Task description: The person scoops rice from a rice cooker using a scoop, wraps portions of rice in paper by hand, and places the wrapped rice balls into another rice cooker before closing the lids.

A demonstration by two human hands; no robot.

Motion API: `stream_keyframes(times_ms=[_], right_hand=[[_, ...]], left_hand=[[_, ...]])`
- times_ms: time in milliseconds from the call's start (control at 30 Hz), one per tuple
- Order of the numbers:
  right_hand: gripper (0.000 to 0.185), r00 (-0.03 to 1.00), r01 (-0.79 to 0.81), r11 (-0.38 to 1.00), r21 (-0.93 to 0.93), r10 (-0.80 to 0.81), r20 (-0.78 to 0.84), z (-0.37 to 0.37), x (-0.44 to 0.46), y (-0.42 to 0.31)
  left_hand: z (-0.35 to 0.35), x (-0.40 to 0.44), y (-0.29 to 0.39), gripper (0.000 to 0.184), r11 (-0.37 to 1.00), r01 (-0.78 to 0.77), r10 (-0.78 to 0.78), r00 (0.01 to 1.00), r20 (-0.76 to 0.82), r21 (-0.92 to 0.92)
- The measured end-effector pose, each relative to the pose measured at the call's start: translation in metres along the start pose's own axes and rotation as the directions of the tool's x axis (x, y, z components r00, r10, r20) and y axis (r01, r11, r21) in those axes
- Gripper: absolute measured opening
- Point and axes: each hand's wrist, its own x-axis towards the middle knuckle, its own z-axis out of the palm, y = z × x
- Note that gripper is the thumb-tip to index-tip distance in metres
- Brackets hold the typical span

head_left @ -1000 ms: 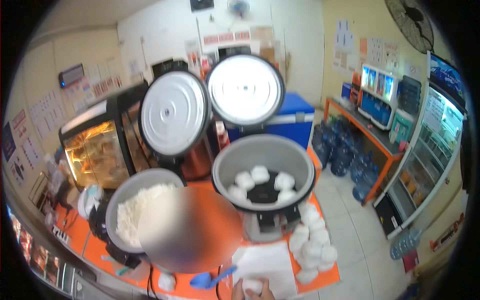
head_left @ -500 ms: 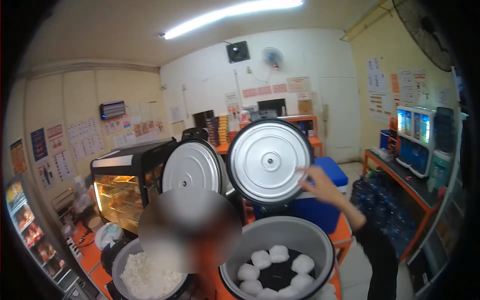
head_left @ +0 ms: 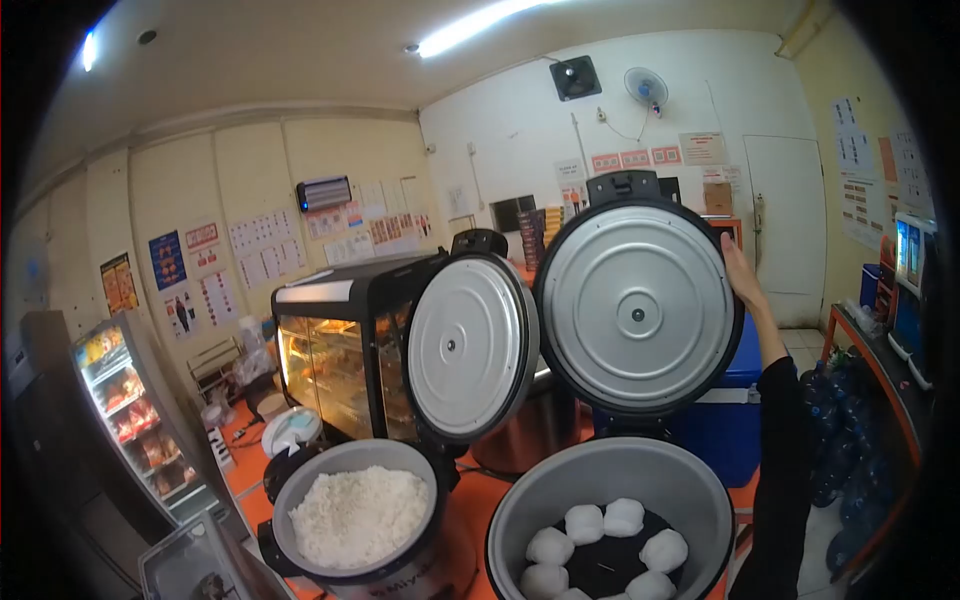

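At the right edge of a large rice cooker lid (head_left: pixel 652 262) is my right hand (head_left: pixel 740 274); its fingers are partly hidden by the rim and appear to hold it. This lid stands raised, its silver inner face toward me. Below it, the open rice cooker (head_left: pixel 515 510) has a grey pot with several round white bundles (head_left: pixel 624 518) ringed on a black bottom. To its left, a second rice cooker (head_left: pixel 287 515) holds loose white rice (head_left: pixel 360 515), with its own lid (head_left: pixel 466 345) raised. My left hand is out of view.
A lit food warmer (head_left: pixel 325 375) stands behind the left cooker on the orange counter (head_left: pixel 245 475). Blue cooler boxes (head_left: pixel 715 455) sit behind the right cooker. A glass-front fridge (head_left: pixel 125 410) is at left, large water bottles (head_left: pixel 835 420) on the floor at right.
My right hand has gone from in front of the lid to its right edge. The view has turned left and come nearer the cookers, and the blurred patch over the left cooker is gone.
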Motion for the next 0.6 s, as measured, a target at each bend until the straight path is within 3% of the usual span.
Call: stream_keyframes(times_ms=[133,233,300,400,500,567,600], right_hand=[[0.07,0.999,0.03,0.975,-0.222,-0.032,-0.006,-0.017,-0.022,-0.042],[0.068,0.995,0.053,0.981,-0.186,-0.036,0.094,-0.023,-0.027,-0.057],[0.069,0.997,0.022,0.984,-0.178,-0.009,0.074,-0.021,-0.031,-0.062],[0.068,0.999,-0.008,0.984,-0.176,0.014,0.035,-0.016,-0.026,-0.055],[0.067,0.999,-0.029,0.987,-0.158,0.031,0.009,-0.011,-0.017,-0.041],[0.067,1.0,-0.021,0.984,-0.175,0.023,0.006,-0.009,-0.007,-0.029],[0.068,0.999,-0.023,0.994,-0.109,0.027,0.032,-0.008,-0.011,-0.033]], left_hand=[[-0.018,-0.014,-0.009,0.031,0.999,-0.027,0.03,0.996,-0.084,0.037],[-0.04,-0.023,-0.027,0.032,0.997,-0.031,0.045,0.983,-0.178,0.076],[-0.061,-0.03,-0.045,0.032,0.992,-0.036,0.068,0.961,-0.269,0.124],[-0.087,-0.027,-0.066,0.033,0.974,-0.011,0.121,0.872,-0.475,0.227],[-0.094,0.006,-0.062,0.023,0.97,0.021,0.14,0.769,-0.624,0.243],[-0.064,0.041,0.028,0.029,0.988,-0.152,0.131,0.908,-0.397,-0.02],[-0.047,0.06,0.087,0.026,0.925,-0.334,0.374,0.88,-0.294,0.18]])
